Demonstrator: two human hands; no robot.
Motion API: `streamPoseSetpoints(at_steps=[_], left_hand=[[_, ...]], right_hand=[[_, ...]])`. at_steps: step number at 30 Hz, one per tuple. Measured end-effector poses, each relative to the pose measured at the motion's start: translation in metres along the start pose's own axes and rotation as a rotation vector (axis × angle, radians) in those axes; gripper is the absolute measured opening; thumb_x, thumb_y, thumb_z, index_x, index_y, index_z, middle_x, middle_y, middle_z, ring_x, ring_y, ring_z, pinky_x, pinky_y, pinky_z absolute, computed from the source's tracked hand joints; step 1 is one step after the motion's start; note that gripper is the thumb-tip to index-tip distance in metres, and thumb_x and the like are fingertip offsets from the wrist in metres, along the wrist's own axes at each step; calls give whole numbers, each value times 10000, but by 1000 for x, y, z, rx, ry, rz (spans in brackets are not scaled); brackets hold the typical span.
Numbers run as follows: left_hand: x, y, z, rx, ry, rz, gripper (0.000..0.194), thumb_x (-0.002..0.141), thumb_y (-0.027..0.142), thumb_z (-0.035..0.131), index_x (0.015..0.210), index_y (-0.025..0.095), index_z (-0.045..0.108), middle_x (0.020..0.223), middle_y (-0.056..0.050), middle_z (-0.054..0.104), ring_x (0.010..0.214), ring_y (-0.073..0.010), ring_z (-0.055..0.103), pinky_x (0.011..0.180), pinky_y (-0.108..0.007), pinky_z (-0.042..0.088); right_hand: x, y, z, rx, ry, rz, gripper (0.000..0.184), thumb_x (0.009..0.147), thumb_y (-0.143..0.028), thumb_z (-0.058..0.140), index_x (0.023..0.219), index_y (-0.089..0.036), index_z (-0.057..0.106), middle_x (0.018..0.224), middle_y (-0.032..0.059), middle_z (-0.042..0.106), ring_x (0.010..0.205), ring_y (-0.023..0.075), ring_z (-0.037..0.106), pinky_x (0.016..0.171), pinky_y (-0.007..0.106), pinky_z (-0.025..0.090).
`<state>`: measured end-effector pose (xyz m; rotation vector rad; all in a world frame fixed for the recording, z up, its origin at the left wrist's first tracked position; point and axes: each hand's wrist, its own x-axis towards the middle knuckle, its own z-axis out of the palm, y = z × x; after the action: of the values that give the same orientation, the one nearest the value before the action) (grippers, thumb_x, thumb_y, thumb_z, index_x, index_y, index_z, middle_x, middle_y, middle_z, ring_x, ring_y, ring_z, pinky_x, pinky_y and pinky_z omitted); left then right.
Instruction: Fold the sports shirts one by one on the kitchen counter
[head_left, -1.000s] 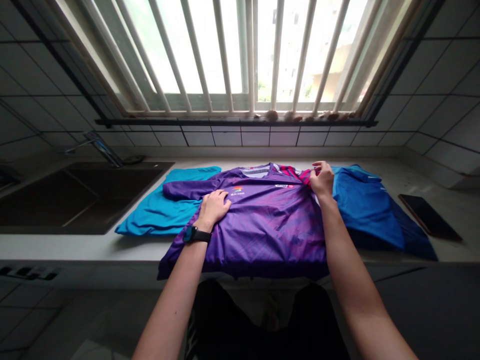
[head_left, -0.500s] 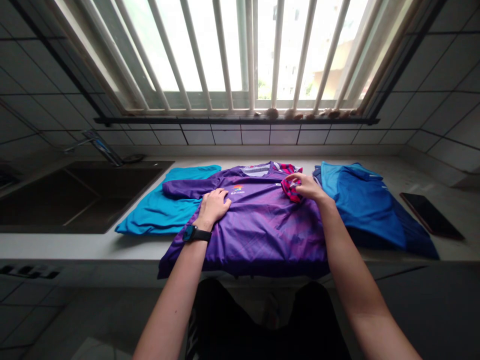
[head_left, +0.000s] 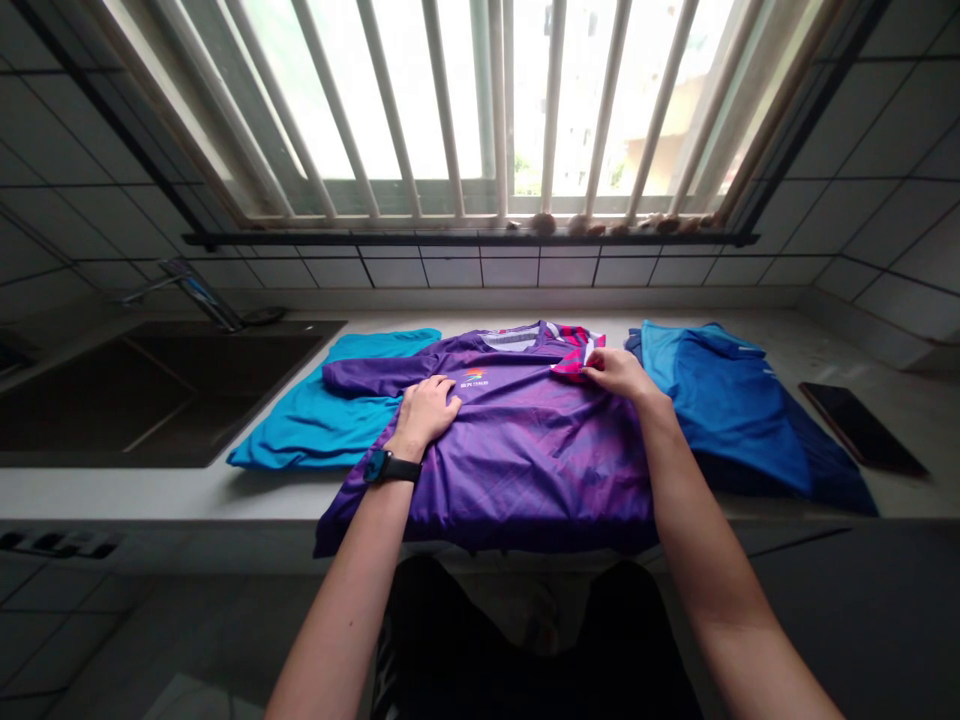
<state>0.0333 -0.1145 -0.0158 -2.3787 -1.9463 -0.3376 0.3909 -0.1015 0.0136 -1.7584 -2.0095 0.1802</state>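
1. Inward from its place beside the blue garments, the right hand is bringing the patterned sleeve across the purple shirt since the earliest head frame; the left hand is staying where it was.
2. From the head view, the right hand is pinching the sleeve cloth between thumb and fingertips, while the left hand is resting palm down, fingers loosely spread, gripping nothing.
3. Beneath both hands the purple shirt is lying front up, its collar sitting beyond and between them, its lower edge drooping over the near edge of the counter.
4. For good work here, the left hand should be pressing lightly and evenly beside the emblem, since a slick-looking fabric like this could be sliding along with the pull.
5. Ideally the right hand is keeping a small, fine pinch and laying the sleeve down flat; dragging it is likely to be deepening the wrinkles spreading just nearer than the fingers.
6. Left of the left hand, a teal garment is lying partly under the plain purple sleeve, so any tugging could be disturbing it; right of the right hand, the blue garments are lying near the forearm.
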Motion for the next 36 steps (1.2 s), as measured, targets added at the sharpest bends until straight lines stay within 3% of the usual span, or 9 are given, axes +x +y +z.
streamPoseSetpoints(at_steps=[3,7,10,14,17,20,26,30,36], left_hand=[[0,0,0,-2,-4,1,448,966,296,456,1333,171,679,1462,-125,641,1365,-272,583,1158,-402,419],[0,-1,0,-3,-11,-1,450,968,300,451,1339,181,677,1479,-113,631,1376,-261,574,1166,-388,408],[0,-1,0,-2,-5,-6,452,970,300,454,1342,173,677,1483,-120,628,1377,-268,574,1165,-395,411],[0,-1,2,-7,15,-3,436,958,293,474,1319,186,694,1453,-115,650,1351,-277,595,1147,-395,431],[0,-1,2,-3,29,-5,427,953,293,482,1308,202,701,1446,-106,657,1346,-276,600,1141,-385,437],[0,-1,2,-3,21,1,432,956,294,477,1312,192,699,1443,-114,657,1348,-277,599,1141,-390,436],[0,-1,1,-18,11,0,438,960,283,483,1328,166,691,1452,-131,649,1363,-280,589,1153,-400,428],[1,-2,2,-39,29,0,419,951,273,509,1307,174,708,1433,-133,663,1353,-287,600,1152,-398,434],[2,-3,3,-48,19,1,424,947,282,506,1305,175,707,1443,-138,654,1356,-299,595,1155,-417,435]], right_hand=[[5,-3,-2,-59,82,25,304,941,-354,577,695,-203,673,801,88,745,796,238,684,730,300,464],[7,-6,-2,5,96,80,424,1017,-320,434,671,-217,657,741,97,728,800,245,695,745,300,465],[6,-6,-3,103,24,81,364,1001,-208,405,805,-211,712,780,81,754,844,241,713,788,301,500],[1,-8,-6,216,-79,-23,313,896,-113,495,1035,-186,766,1023,58,802,941,201,731,866,270,537],[-1,-9,-5,181,-240,-144,273,790,-133,682,1030,-185,800,1106,63,796,1000,209,730,891,245,545],[1,-8,0,122,-329,-187,182,781,-170,746,945,-188,823,1017,65,807,947,214,738,848,242,557],[5,-11,9,113,-214,-234,197,875,-214,670,967,-193,843,1036,76,812,965,226,747,902,281,559],[4,-14,10,188,-267,-324,217,883,-268,666,973,-199,851,1088,72,814,1065,261,745,986,327,551],[4,-15,12,118,-225,-241,301,967,-310,580,1053,-187,841,1111,91,813,1056,279,755,989,366,564]])
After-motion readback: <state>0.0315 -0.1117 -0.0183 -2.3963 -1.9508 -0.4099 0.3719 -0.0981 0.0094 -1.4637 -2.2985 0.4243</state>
